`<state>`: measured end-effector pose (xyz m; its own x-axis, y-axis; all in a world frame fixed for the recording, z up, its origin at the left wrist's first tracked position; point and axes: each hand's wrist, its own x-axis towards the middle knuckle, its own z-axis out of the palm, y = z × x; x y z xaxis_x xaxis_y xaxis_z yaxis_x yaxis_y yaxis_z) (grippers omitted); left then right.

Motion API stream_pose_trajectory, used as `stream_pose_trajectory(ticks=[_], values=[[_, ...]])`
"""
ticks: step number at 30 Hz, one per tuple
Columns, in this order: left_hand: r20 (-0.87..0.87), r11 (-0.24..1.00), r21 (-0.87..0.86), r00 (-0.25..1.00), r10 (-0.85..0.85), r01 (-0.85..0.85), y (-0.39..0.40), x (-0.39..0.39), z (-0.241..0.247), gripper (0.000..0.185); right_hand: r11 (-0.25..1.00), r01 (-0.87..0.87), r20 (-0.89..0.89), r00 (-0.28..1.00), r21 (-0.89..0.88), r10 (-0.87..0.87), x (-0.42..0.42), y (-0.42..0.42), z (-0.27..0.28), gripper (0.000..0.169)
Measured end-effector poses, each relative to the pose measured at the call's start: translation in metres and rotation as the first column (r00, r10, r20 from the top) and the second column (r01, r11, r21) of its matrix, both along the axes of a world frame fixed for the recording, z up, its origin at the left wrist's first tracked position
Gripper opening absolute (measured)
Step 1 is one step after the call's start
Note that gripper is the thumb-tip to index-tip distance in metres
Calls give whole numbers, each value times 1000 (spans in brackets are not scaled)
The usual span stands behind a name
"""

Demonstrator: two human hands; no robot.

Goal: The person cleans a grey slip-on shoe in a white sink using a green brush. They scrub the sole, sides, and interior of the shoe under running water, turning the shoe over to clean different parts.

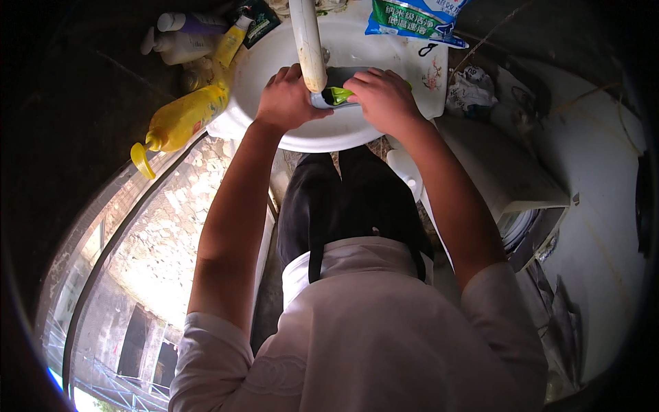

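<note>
Over a white washbasin (340, 136), my left hand (285, 98) grips the left end of a grey container (346, 76). My right hand (383, 98) holds a bright green tool (338, 95) that reaches into the container; its exact kind is hard to make out. A bit of the same green shows past the right edge of that hand. A stained white pipe (309, 46) comes down from above, and its end overlaps the container's left part in view. My fingers and the pipe hide much of the container.
Left of the basin are a yellow pump bottle (188, 118), a yellow tube (231, 44), a white pump bottle (183, 48) and a purple bottle (198, 23). A blue-green detergent bag (414, 20) and crumpled plastic (471, 88) are at right. A white front-loading machine (507, 175) stands farther right.
</note>
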<state>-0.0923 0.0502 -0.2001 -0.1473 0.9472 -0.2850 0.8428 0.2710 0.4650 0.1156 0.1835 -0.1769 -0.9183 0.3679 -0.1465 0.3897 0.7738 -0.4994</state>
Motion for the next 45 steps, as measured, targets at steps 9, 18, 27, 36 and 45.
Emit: stream_pose_trajectory(ticks=[9, 18, 27, 36, 45], values=[[-178, 964, 112, 950, 257, -240, -46, -9, 14, 91, 964, 121, 345, 917, 236, -199, 82, -40, 28, 49], [-344, 943, 62, 880, 328, -327, -55, 5, 31, 94, 957, 101, 477, 849, 273, -226, 53, -121, 17, 47], [-372, 937, 124, 860, 349, -326, -67, 0, 33, 92, 957, 90, 621, 743, 276, -249, 40, -102, 21, 44], [-409, 949, 55, 860, 305, -310, -84, 5, 36, 89, 702, 575, 541, 780, -422, -314, 48, -22, -5, 27], [-363, 946, 74, 875, 319, -314, -88, 20, 28, 87, -134, 407, 425, 816, -904, -392, -15, -42, 0, 23]])
